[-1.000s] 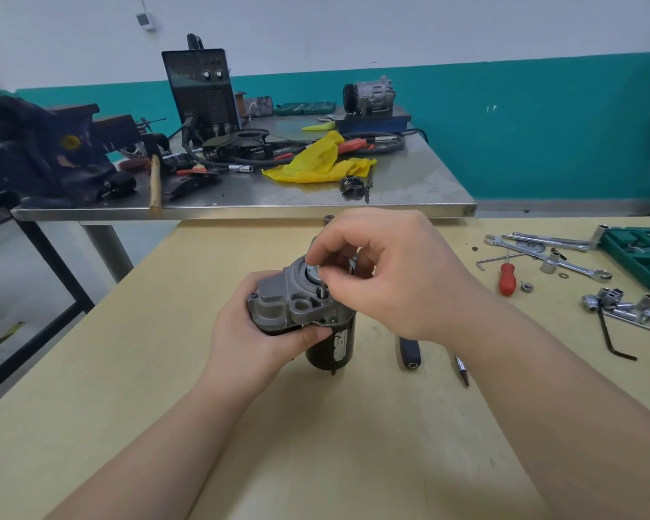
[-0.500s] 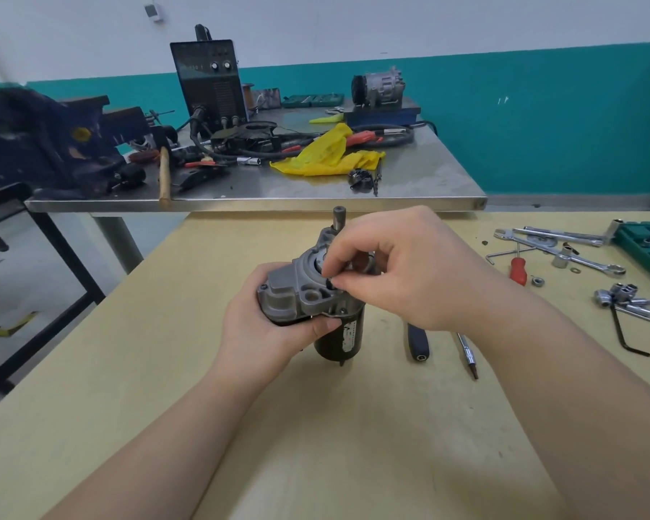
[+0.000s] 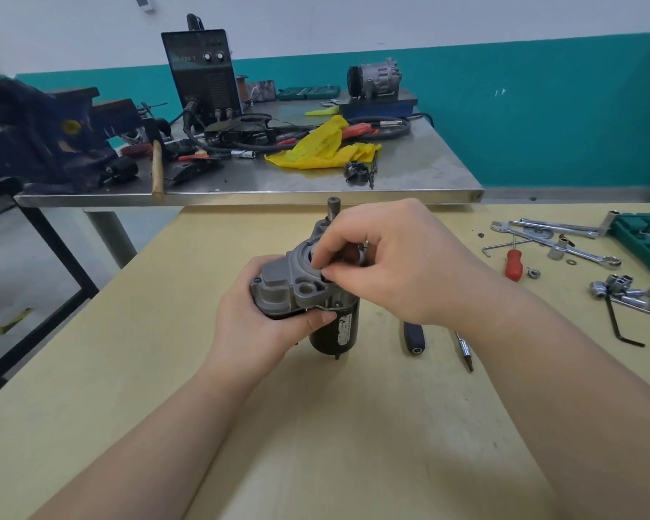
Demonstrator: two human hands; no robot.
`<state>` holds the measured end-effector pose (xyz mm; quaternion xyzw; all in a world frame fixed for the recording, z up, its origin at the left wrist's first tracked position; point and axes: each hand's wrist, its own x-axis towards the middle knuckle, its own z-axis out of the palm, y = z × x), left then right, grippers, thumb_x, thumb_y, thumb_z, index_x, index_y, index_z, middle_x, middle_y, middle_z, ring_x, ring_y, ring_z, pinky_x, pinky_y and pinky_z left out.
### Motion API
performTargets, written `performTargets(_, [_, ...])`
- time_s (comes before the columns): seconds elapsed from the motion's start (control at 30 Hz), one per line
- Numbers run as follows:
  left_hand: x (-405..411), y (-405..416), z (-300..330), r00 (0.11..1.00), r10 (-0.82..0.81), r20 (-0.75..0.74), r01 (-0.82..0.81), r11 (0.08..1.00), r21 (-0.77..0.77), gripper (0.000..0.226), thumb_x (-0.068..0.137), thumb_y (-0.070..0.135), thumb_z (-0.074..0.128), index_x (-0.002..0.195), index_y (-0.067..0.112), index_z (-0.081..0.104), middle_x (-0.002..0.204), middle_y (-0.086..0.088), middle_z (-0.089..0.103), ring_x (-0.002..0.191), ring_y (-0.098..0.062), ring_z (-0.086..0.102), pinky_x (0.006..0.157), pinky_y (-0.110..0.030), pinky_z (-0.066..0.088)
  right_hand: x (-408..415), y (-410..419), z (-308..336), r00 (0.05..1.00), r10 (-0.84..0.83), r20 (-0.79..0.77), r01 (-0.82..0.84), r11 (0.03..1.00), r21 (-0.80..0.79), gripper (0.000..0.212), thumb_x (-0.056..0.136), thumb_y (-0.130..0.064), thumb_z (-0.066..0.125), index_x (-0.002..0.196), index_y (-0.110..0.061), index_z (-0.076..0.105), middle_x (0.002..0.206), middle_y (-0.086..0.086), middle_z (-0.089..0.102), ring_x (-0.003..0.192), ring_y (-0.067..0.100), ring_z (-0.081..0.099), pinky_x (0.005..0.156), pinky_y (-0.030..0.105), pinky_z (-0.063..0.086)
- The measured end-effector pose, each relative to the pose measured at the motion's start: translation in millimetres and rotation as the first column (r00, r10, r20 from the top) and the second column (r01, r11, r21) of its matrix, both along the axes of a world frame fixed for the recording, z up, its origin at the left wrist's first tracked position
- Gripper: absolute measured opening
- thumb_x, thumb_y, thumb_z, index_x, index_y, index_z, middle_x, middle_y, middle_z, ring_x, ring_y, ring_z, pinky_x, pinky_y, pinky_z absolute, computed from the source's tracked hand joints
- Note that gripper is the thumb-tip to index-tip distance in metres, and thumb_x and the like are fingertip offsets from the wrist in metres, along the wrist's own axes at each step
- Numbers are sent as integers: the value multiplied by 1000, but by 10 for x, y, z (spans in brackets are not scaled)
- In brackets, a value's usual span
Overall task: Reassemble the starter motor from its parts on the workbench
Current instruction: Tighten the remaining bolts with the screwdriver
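Right hand (image 3: 394, 260) covers top of starter motor (image 3: 308, 294); small dark part pinched at fingertips (image 3: 325, 273), too hidden to identify. Right grip nearly closed, thumb and forefinger touching grey housing. Left hand (image 3: 256, 320) wrapped tight round motor's lower left side. Motor stands upright on desk (image 3: 316, 425); shaft pokes above knuckles.

My left hand (image 3: 258, 320) and right hand (image 3: 398, 264) were bare: no gloves, rings, watch; no sleeves showed on either forearm.
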<state>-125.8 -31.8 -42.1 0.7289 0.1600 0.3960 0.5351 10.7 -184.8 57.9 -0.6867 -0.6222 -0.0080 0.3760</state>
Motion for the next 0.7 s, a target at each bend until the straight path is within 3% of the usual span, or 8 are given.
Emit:
performTargets(0.27, [2,3,-3,1000,-1,-8,1,1000,-7,68,49,37,103,109,41,70,104,9,81,91,-7,78,68,-19,59,13,-9,6,1000,13,-15,-14,1000,-24,18,90,-7,79,97,-22,84,91,-20,73,94,2,68,82,17,56])
performTargets(0.47, [-4,7,-15,1000,0,-25,0,1000,2,67,52,29,103,109,39,70,101,8,81,86,-7,77,65,-20,58,-35,17,-3,1000,-28,15,28,999,-23,15,92,-12,79,98,-24,83,91,-19,71,91,1,66,80,14,52])
performTargets(0.6, [-1,4,-17,1000,7,-20,-7,1000,3,67,51,31,103,109,39,70,101,9,81,88,-7,78,66,-21,59,-64,37,6,995,-40,96,45,998,-53,11,92,-19,80,101,-25,81,90,-18,66,87,1,61,75,13,46])
performTargets(0.7, [1,2,-11,1000,15,-26,-15,1000,1,67,49,37,102,108,42,70,102,10,81,86,-6,77,64,-20,58,40,-47,84,998,-61,17,61,997,-53,6,91,-32,82,95,-33,78,85,-18,69,87,0,64,73,10,47])
